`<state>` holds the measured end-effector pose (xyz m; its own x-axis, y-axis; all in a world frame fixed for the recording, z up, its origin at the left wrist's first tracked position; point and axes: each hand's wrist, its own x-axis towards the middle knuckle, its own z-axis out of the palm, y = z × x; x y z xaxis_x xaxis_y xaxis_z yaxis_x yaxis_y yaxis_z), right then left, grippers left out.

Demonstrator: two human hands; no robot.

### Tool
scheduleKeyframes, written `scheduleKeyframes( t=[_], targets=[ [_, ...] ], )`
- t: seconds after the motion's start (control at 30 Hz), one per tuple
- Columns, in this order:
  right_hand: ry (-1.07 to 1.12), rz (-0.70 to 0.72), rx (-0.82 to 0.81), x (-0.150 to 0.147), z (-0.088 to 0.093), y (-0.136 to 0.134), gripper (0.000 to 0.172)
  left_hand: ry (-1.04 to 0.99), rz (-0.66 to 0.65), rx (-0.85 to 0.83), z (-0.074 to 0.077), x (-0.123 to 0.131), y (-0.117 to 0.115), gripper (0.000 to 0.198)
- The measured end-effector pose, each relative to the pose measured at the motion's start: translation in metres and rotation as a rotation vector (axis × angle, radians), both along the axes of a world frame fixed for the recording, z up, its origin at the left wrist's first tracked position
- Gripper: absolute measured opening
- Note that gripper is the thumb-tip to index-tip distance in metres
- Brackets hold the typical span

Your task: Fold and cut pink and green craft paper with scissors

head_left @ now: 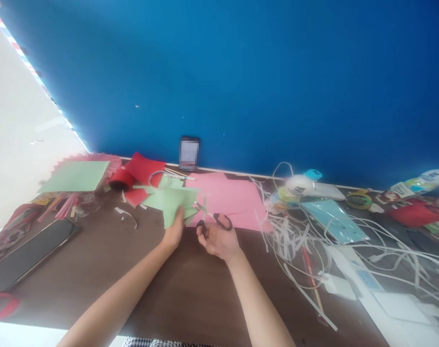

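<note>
My left hand is closed on a piece of light green paper, held up off the table. In my right hand is a pair of scissors with dark handles, fingers in the loops. Its handles are spread and the blades point at the green paper's right edge. Whether the blades touch the paper I cannot tell. Behind both hands lie pink sheets. More green paper and red paper lie behind and left of my left hand, with a roll of clear tape among them.
A large phone lies at the left, near a green sheet on pink pleated paper. A small device leans against the blue wall. White cables, paper strips, a glue bottle and a blue packet crowd the right.
</note>
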<state>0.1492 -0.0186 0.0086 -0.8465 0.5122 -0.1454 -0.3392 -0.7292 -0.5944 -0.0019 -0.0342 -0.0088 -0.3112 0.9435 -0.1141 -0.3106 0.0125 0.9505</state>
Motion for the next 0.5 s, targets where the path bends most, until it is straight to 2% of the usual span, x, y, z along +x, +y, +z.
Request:
scheduleKeyframes(
  t=[0.13, 0.23, 0.33, 0.43, 0.5],
  targets=[
    [0.117, 0.161, 0.066, 0.0055, -0.0016, -0.0018, 0.091, -0.115, -0.028, 0.075, 0.0008, 0.0013, 0.0002, 0.041],
    [0.155, 0.162, 0.083, 0.0073, 0.0000, -0.0026, 0.095, -0.144, -0.056, 0.068, 0.0033, 0.0008, 0.0001, 0.040],
    [0.093, 0.044, 0.129, 0.0043, 0.0017, -0.0023, 0.085, -0.166, -0.097, 0.024, 0.0046, -0.0002, 0.0004, 0.042],
    [-0.007, -0.214, 0.196, -0.0004, 0.0020, -0.0016, 0.066, -0.169, -0.088, -0.028, 0.0014, -0.0012, 0.0005, 0.042],
    [-0.055, -0.333, 0.236, -0.0016, 0.0018, -0.0014, 0.059, -0.129, -0.047, -0.086, -0.0031, -0.0018, 0.0000, 0.040]
  ],
)
